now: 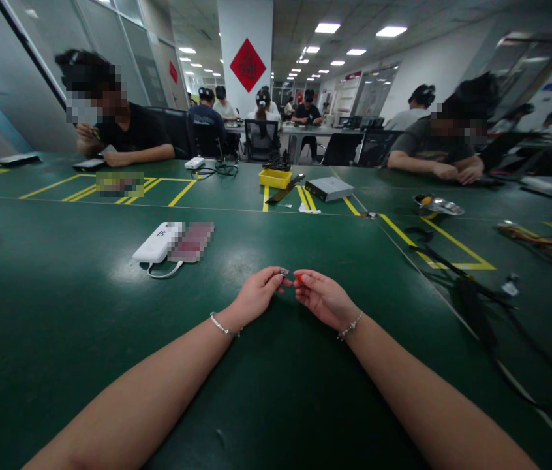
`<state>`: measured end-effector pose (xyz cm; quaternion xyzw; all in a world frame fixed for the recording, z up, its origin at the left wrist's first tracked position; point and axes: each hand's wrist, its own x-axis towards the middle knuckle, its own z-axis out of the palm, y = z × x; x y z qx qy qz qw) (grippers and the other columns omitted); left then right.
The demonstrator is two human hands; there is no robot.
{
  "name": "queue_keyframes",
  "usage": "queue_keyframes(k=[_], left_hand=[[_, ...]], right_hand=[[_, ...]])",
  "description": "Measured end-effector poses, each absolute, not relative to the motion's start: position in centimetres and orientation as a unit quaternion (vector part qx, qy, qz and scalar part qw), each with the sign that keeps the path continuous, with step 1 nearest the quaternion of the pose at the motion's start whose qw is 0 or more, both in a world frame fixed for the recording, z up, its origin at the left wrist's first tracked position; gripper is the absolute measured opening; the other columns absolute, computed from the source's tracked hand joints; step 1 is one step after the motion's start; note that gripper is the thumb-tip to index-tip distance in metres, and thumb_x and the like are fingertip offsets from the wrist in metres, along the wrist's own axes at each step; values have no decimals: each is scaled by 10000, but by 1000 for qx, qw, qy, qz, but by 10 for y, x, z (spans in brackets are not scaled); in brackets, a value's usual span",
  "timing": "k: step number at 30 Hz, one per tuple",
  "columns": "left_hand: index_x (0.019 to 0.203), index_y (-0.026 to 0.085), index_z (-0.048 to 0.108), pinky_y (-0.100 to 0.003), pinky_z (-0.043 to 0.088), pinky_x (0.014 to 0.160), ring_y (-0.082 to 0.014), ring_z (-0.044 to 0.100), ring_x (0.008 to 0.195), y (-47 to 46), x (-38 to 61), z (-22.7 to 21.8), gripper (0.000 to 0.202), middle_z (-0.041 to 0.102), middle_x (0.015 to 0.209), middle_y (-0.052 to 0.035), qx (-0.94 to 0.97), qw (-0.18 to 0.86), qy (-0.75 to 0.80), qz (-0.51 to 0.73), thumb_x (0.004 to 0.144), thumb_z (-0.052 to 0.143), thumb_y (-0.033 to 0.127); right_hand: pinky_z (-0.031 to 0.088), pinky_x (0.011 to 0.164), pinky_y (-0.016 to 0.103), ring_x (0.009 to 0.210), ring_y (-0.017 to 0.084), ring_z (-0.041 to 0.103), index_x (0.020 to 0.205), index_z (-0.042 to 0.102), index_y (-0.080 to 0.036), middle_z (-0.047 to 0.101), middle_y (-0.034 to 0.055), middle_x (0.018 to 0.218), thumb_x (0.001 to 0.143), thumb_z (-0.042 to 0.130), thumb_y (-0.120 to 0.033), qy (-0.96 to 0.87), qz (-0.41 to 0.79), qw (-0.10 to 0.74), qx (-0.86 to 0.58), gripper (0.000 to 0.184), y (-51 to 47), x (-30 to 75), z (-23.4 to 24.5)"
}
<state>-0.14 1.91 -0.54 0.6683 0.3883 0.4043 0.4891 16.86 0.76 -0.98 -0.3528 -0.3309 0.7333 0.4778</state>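
Above the green tabletop, my left hand (260, 290) and my right hand (323, 297) are held close together in the middle of the head view. A small silvery piece (284, 271) is pinched between my left thumb and fingers; its kind is too small to tell. My right thumb and fingers close on a small orange piece (299, 279), mostly hidden by the fingertips. A narrow gap separates the two pieces.
A white power bank (159, 241) with a short cable lies beyond my left hand, beside a blurred-out flat item (192, 242). Further back are a yellow bin (275, 178) and a grey box (329, 188). Black cables (474, 310) stretch along the right. Co-workers sit across the table.
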Motion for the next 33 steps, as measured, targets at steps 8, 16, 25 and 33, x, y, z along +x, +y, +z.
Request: queue_keyframes(k=[8, 16, 25, 33], left_hand=[[834, 136, 590, -256, 451, 666, -118, 564, 655, 22, -3, -8, 211, 666, 792, -56, 630, 540, 379, 410, 832, 436, 279], [912, 151, 576, -274, 465, 723, -123, 586, 737, 22, -1, -11, 163, 652, 861, -48, 647, 526, 377, 403, 795, 499, 235], [833, 179, 570, -227, 428, 619, -100, 538, 653, 22, -1, -18, 113, 587, 718, 22, 713, 349, 451, 407, 723, 573, 206], [799, 194, 587, -233, 416, 619, -113, 544, 664, 14, 2, -12, 86, 594, 721, 18, 750, 248, 483, 377, 728, 568, 239]], right_hand=[[442, 627, 236, 603, 83, 568, 797, 634, -169, 636, -2, 664, 681, 677, -251, -325, 736, 478, -352, 149, 8, 169, -10], [450, 641, 233, 604, 79, 565, 772, 636, -180, 645, -9, 679, 633, 711, -224, -320, 725, 490, -363, 164, 7, 167, -9], [439, 636, 238, 605, 84, 558, 750, 619, -185, 628, -15, 652, 596, 731, -249, -309, 696, 519, -387, 200, 7, 161, -10], [436, 685, 270, 657, 105, 560, 656, 607, -172, 618, -12, 667, 509, 766, -275, -324, 616, 560, -449, 239, 2, 146, -8]])
